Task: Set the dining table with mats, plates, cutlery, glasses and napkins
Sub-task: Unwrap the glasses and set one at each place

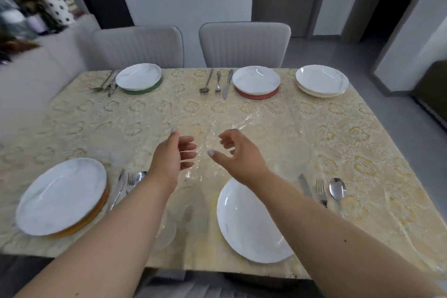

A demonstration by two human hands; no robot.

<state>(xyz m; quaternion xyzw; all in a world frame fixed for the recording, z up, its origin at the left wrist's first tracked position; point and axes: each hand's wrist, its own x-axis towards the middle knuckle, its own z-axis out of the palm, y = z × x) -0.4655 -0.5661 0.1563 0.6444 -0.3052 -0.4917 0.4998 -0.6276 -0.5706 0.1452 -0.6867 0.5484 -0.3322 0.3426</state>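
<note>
While both bare forearms are reaching out over the middle of the cloth, the left hand [173, 156] and the right hand [235, 152] are hovering close together, palms turned toward each other, fingers loosely curled and grasping nothing. Just beneath the right wrist, a round white marbled plate [244, 222] is lying near the table's front edge, with a steel knife, fork and spoon [323, 192] sitting further to the right of that arm. Between the two forearms, a clear drinking glass [187, 203] is showing only faintly, blurred. Left of the left arm, a second set of steel cutlery [128, 182] is lying beside a white plate on an orange round mat [61, 197]. Well beyond the fingertips, a white plate on a green mat [138, 78], a white plate on a red mat [256, 82] and a stack of bare white plates [321, 81] are lining the far edge of the cream floral tablecloth [266, 123].
</note>
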